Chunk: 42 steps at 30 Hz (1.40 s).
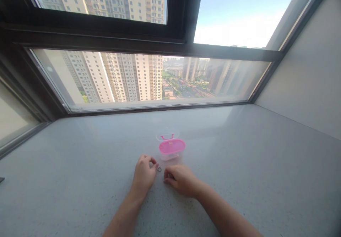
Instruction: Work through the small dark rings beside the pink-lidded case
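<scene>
A small dark ring (159, 169) shows at the fingertips of my left hand (145, 169), whose thumb and fingers are pinched together at its edge. Just to the right of the ring is my right hand (181, 179), its fingers curled and closed; whatever they may hold is hidden. Beyond both hands stands an oval box (170, 156) with clear sides and a pink tray (174, 147) in its top. A small yellowish ring-like piece (171, 143) is in the tray. The clear lid (159, 136), with a pink handle (167, 137), is behind the box.
Both forearms rest over a pale speckled windowsill (80, 166). A dark-framed window (160, 107) borders its far side, and a white wall (306, 77) rises at the right. The tip of a dark object (2, 179) shows at the left edge.
</scene>
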{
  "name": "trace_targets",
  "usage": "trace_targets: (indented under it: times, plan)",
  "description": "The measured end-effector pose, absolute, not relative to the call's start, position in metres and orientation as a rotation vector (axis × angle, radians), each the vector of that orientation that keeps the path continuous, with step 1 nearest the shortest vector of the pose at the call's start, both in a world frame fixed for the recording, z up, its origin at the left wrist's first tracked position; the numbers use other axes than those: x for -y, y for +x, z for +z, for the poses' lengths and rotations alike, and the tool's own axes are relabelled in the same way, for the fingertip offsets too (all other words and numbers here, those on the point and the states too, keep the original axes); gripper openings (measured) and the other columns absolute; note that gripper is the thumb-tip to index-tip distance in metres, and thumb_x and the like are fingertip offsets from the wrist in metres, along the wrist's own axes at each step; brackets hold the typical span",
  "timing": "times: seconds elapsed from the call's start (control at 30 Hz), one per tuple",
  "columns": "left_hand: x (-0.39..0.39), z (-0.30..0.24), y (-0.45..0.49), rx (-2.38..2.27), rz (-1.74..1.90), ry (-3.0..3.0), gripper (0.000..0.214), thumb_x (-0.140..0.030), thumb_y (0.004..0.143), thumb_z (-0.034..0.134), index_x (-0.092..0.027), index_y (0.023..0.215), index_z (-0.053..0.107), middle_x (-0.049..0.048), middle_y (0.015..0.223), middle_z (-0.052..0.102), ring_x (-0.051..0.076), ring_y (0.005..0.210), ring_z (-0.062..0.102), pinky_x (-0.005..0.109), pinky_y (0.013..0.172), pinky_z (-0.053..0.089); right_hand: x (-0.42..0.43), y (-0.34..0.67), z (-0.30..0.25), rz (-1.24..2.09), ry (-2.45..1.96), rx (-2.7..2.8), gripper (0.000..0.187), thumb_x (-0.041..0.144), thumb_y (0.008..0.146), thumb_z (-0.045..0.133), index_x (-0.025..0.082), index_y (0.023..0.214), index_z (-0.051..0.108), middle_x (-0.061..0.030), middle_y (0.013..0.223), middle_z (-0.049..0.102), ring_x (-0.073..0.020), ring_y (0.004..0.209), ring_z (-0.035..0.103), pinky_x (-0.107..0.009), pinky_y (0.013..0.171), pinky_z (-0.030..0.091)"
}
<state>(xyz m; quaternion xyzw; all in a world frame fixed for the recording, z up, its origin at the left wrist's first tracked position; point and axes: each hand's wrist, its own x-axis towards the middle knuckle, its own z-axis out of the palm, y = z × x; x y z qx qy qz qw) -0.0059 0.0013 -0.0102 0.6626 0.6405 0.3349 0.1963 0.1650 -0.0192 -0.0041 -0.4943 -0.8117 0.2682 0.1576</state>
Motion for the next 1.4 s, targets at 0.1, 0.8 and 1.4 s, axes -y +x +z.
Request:
trace_targets:
  times: [0.1,0.8,1.4]
  plan:
    - [-0.005,-0.011,-0.007,-1.705,1.073,1.702,0.009,-0.025,0.071,0.058,-0.018,0.067,0.062,0.0005,0.067,0.06,0.015,0.057,0.052,0.025,0.059,0.039,0.014,0.168,-0.009,1.068,-1.351,2.065,0.006,0.021,0.08,0.051,0.016,0.078,0.053,0.001,0.065,0.058,-0.0103,0.056,0.048,-0.02,0.052,0.031]
    - [-0.008,-0.013,-0.005,-1.472,1.19,1.375,0.015,-0.028,0.069,0.059,-0.015,0.071,0.065,0.0024,0.061,0.064,0.015,0.054,0.058,0.023,0.05,0.042,0.003,0.173,-0.013,1.512,-1.113,1.679,0.01,0.011,0.065,0.059,0.012,0.072,0.066,0.0003,0.055,0.061,-0.0093,0.047,0.052,-0.02,0.048,0.037]
    - [-0.003,-0.017,-0.002,-1.595,1.361,1.234,0.023,-0.037,0.072,0.062,-0.016,0.079,0.066,0.0042,0.068,0.067,0.019,0.066,0.061,0.026,0.058,0.044,-0.003,0.186,-0.013,2.055,-0.885,1.255,0.032,0.037,0.065,0.073,0.01,0.071,0.056,-0.0066,0.062,0.067,-0.014,0.049,0.063,-0.017,0.039,0.041]
